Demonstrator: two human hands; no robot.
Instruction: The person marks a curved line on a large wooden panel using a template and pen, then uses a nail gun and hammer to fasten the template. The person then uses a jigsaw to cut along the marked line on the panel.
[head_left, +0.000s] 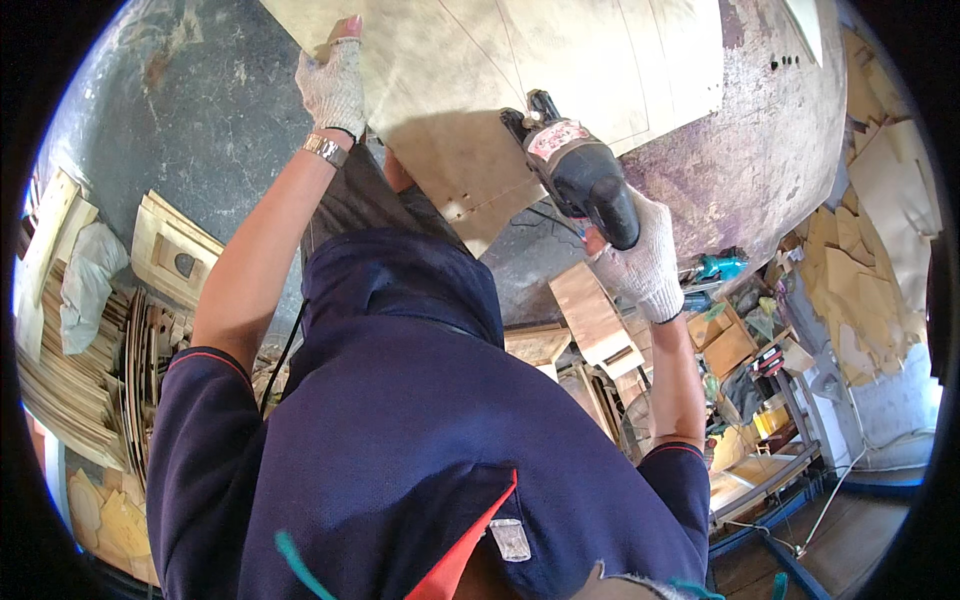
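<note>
My right hand (648, 255), in a white knitted glove with bare fingertips, is wrapped round the rear grip of a black jigsaw (582, 172). The jigsaw's front end rests on a pale plywood sheet (430, 75) marked with several thin drawn lines. My left hand (335, 88), in a matching glove, grips the left edge of the sheet, a fingertip on its top face; some of its fingers are hidden. A metal-band watch (326, 149) circles the left wrist.
The sheet lies on a worn, paint-stained round surface (750, 155). Stacked wood strips (75, 385) and cut panels (175, 250) stand at left. Wooden boxes (600, 320), a teal power tool (722, 266) and scraps crowd the right. A cord (555, 218) hangs below the jigsaw.
</note>
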